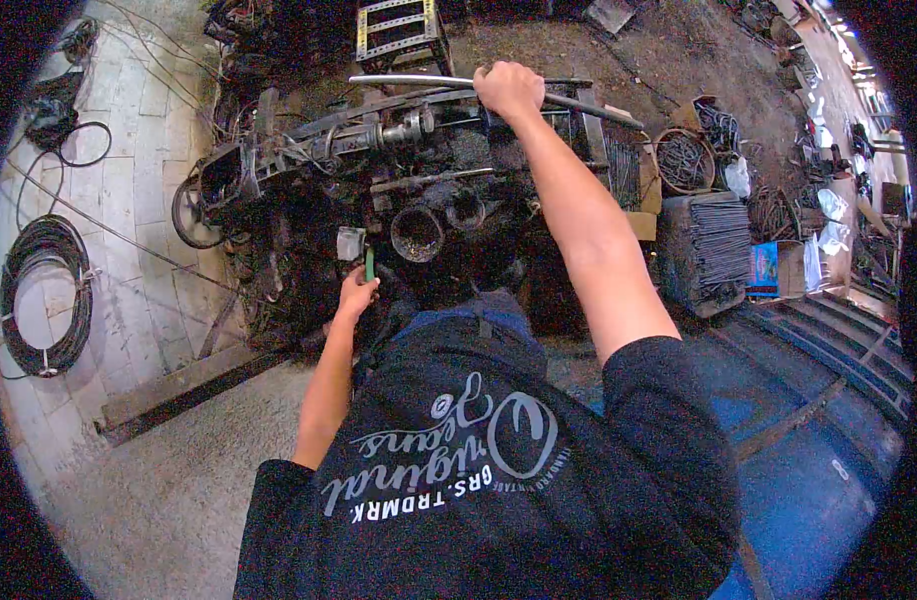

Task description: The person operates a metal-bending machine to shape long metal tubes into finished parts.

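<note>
My right hand (511, 90) is closed around a long thin metal rod (409, 79) above the far side of a dark, greasy machine (309, 150). The rod's bright end points left. A darker bar (604, 112) slants away to the right of that hand. Lower and to the left, my left hand (359, 291) has its fingers closed at the bottom of a short green handle (370, 264), just beneath a small grey box (352, 243) on the machine. Whether the handle is fixed to the machine cannot be made out. A round metal cup (417, 235) with small bits inside sits to its right.
A coil of black cable (44, 295) lies on the pale floor at left. At right stand a stack of thin rods (707, 250), a round basket (685, 160) of metal pieces and a blue box (765, 270). A yellow-edged metal frame (399, 30) stands behind the machine.
</note>
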The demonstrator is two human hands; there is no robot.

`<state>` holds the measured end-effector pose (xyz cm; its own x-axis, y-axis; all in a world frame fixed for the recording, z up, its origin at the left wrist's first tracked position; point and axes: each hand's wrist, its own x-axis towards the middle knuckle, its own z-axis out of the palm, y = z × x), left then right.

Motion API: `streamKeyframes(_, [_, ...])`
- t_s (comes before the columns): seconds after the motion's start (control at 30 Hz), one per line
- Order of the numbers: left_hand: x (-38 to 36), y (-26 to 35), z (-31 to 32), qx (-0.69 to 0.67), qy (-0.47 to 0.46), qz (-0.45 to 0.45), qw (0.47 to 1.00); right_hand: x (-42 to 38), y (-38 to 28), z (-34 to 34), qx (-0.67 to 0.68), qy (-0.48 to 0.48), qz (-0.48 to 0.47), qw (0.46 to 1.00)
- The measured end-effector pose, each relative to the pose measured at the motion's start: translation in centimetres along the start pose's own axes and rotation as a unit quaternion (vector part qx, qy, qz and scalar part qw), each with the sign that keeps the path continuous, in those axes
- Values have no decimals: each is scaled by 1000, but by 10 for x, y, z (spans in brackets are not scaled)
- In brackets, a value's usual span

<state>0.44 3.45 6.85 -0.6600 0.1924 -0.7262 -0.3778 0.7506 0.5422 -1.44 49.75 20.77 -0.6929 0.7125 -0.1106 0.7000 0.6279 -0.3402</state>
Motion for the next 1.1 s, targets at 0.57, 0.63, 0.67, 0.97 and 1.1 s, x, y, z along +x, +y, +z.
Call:
streamKeyframes(0.57, [17, -23, 0, -4, 9, 37, 999, 3, 2, 5, 13, 14, 1, 1000])
streamKeyframes(0.63, [12, -17, 0, -29, 1, 16, 999, 2, 1, 4, 11, 9, 2, 1000])
streamKeyframes(0.67, [10, -13, 1, -29, 1, 16, 999, 2, 1, 4, 12, 12, 2, 1000])
streamKeyframes(0.97, [7, -10, 2, -37, -4, 33, 999, 1, 0, 2, 10, 4, 5, 1000])
streamKeyframes(1.1, [5, -7, 2, -31, 6, 22, 999, 2, 1, 3, 6, 0, 10, 1000])
